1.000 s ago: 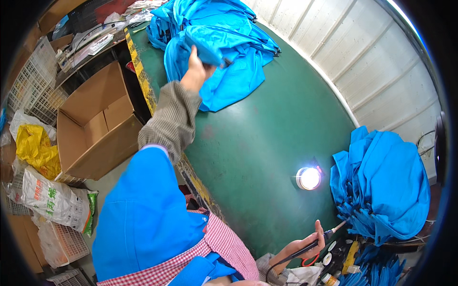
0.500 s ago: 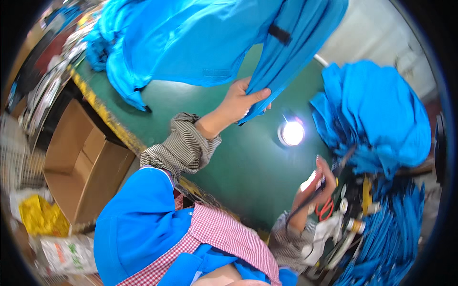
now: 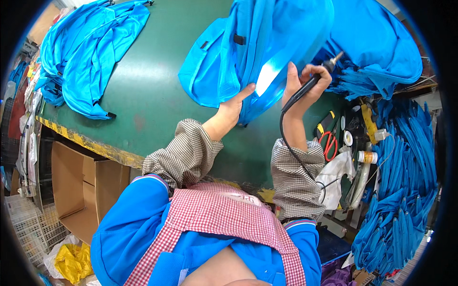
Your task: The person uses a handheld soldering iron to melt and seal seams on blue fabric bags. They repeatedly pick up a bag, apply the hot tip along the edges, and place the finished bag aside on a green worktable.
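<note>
My left hand (image 3: 230, 106) grips the lower edge of a blue fabric piece (image 3: 217, 57) with black tabs, held over the green work table (image 3: 138, 81). My right hand (image 3: 305, 90) holds a black pen-like tool (image 3: 310, 82) with a thin metal tip and a trailing cord; the tip points up beside another blue fabric bundle (image 3: 367, 43). A white glow (image 3: 269, 74) shows at the held fabric; the round lamp itself is hidden. A second loose blue pile (image 3: 90, 52) lies at the table's left.
Red-handled scissors (image 3: 328, 150), a white tape roll (image 3: 348, 138) and a small jar (image 3: 367, 157) lie at the table's right. Blue strips (image 3: 396, 181) pile beyond them. A cardboard box (image 3: 81, 188) and plastic crates (image 3: 28, 224) stand below the left edge, which has yellow-black tape.
My left hand has brought a blue piece rightward from the pile, over where the lamp was visible. My right hand has risen with the tool. The view has turned.
</note>
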### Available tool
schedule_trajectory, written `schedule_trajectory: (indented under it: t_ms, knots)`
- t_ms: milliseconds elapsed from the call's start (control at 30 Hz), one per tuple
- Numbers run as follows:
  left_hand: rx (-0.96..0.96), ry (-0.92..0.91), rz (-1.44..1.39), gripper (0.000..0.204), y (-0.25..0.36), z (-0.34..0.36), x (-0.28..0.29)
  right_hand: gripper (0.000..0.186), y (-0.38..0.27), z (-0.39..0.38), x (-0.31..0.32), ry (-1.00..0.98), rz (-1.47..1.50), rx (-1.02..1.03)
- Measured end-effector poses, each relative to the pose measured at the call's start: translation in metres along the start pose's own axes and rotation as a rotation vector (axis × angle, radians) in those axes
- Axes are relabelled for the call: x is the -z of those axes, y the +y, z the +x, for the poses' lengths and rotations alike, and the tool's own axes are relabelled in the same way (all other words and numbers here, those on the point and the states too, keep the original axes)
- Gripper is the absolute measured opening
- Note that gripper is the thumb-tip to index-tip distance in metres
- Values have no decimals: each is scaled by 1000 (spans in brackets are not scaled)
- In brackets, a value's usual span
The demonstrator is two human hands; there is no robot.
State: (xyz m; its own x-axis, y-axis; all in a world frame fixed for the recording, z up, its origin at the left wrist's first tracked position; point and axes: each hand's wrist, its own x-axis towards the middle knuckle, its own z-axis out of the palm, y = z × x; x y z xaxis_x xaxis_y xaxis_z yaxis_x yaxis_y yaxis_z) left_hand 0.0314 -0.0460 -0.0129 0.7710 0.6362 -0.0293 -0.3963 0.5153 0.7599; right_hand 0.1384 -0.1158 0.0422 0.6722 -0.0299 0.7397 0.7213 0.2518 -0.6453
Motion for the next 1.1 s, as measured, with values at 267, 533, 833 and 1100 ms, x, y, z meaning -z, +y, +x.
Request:
schedule_trajectory:
  t_ms: [267,533,833,1100]
  knots:
    - [140,1,263,52,-13,1,17,44,5,-18,5,-171,-50,-54]
    - [78,-112,521,49,-15,6,3,42,9,-11,15,-115,-199,-39]
    - [14,-64,490,42,-19,1,6,25,-70,-66,94,-258,-370,174]
    - [-36,-57,514,40,-31,4,4,7,-60,-79,97,-448,-457,395]
